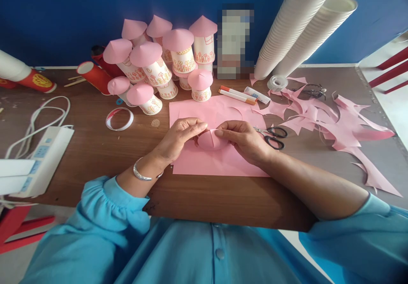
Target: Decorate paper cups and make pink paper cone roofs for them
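Between my hands, above the pink paper sheets [223, 165], is a small pink paper cone [212, 142] with an overlapping seam facing me. My left hand [183, 135] is closed in a pinch at the cone's upper left edge, and its fingertips are partly hidden. On the right side of the seam, the thumb and forefinger of my right hand [248, 142] press the paper. Black-handled scissors [276, 136] lie just beyond my right hand, their blades partly covered. A roll of tape [120, 119] rests on the table to the left.
Several decorated paper cups with pink cone roofs [178, 42] stand at the back. Markers [237, 95], pink scraps [341, 122], a clear tape roll [277, 82] and tall cup stacks [296, 25] are to the right. A power strip [47, 161] with cables lies left.
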